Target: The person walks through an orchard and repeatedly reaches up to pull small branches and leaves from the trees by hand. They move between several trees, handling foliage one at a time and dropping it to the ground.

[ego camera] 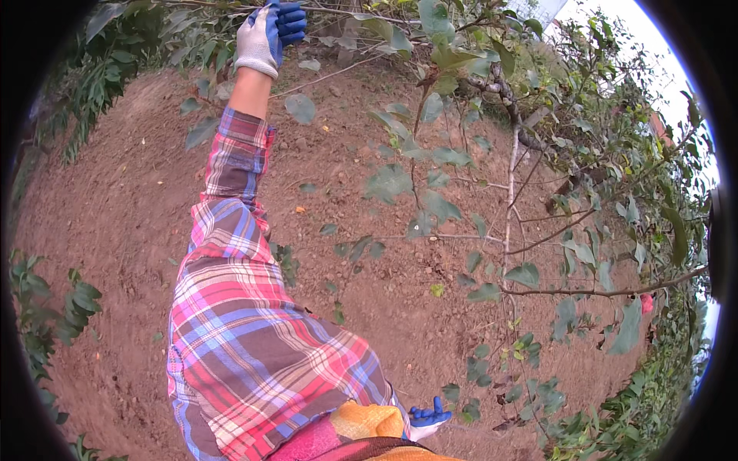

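Observation:
My left hand (271,36), in a white knit glove with blue coating, reaches up at the top left. Its fingers are curled around a thin leafy tree branch (351,12); part of the grip is hidden. A red, blue and white plaid sleeve (236,155) covers that arm. Low and right of centre, my right hand (429,419), in a like glove, shows beside my clothing with its fingers apart and nothing visible in it. Leafy twigs (473,369) hang just right of it. Between the hands, broad green leaves (389,181) hang over the soil.
Bare brown soil (132,213) lies below. A thicker tree limb (513,112) and crossing branches (611,293) stand at the right. Foliage (98,86) hangs at the upper left, and low green plants (628,409) grow at the lower right. A yellow-orange cloth (369,420) covers part of my front.

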Available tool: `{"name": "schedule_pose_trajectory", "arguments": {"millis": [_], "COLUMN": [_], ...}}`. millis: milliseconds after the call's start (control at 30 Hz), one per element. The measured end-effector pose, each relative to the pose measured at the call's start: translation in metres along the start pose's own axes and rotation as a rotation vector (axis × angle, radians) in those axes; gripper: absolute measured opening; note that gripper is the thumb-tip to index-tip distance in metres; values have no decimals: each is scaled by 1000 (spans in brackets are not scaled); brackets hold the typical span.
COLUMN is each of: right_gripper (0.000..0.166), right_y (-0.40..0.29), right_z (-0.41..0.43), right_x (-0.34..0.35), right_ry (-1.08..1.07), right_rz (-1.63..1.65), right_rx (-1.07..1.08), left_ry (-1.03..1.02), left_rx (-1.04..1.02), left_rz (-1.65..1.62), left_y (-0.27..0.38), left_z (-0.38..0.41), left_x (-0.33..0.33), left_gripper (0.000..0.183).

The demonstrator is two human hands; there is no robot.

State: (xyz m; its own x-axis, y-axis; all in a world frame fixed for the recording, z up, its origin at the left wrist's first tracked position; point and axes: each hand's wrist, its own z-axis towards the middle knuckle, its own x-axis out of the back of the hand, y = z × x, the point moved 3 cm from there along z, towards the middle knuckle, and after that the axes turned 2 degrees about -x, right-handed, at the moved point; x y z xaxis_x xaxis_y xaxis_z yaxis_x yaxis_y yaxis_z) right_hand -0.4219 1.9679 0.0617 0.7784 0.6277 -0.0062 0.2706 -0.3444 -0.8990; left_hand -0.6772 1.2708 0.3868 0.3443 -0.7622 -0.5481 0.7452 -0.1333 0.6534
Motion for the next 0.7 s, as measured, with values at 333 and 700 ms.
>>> {"name": "schedule_pose_trajectory", "arguments": {"millis": [333, 700], "right_gripper": [66, 66], "right_y": [4, -9], "right_z": [13, 13], "right_x": [3, -13], "right_ry": [43, 22], "right_rz": [-36, -62], "right_rx": [-10, 36], "left_ry": [-179, 138], "left_rx": [-408, -624], "left_rz": [1148, 1990], "left_y": [31, 31], "left_z": [-111, -41], "left_x": [-47, -57], "left_gripper": [31, 46]}}
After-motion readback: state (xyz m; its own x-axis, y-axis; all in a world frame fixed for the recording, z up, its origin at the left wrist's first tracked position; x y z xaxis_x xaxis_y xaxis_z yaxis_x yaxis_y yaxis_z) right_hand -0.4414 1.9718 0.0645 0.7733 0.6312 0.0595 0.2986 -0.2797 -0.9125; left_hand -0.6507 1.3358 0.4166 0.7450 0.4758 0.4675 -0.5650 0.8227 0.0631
